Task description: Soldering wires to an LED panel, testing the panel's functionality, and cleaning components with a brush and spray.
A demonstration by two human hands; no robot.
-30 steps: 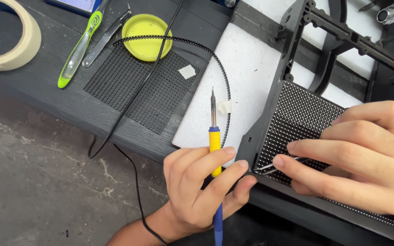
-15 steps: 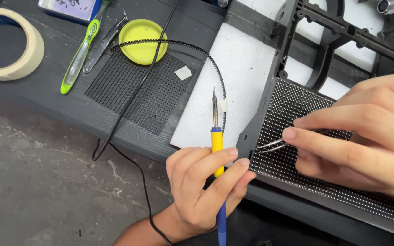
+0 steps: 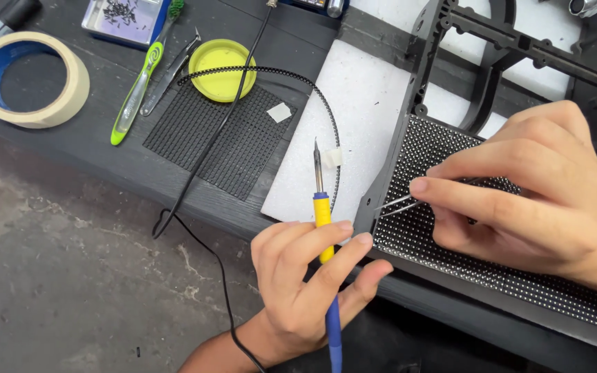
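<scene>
My left hand (image 3: 305,283) grips a soldering iron (image 3: 321,211) by its yellow and blue handle. The metal tip points up and away over a white foam sheet (image 3: 361,117). My right hand (image 3: 526,186) pinches thin metal tweezers (image 3: 395,204), whose tips lie at the left edge of a black dotted LED panel (image 3: 437,249). The right hand rests on that panel. The iron's tip is a little left of the panel and does not touch it.
On the dark bench lie a masking tape roll (image 3: 29,79), a green toothbrush (image 3: 136,93), a second pair of tweezers (image 3: 167,79), a yellow lid (image 3: 222,61), a black mesh piece (image 3: 222,138) and a small parts box (image 3: 122,17). A black cable (image 3: 195,166) crosses the mesh. A black frame (image 3: 513,55) stands behind the panel.
My right hand has slid the tweezers slightly up along the panel's left edge. The left hand keeps its hold on the soldering iron, which has hardly moved.
</scene>
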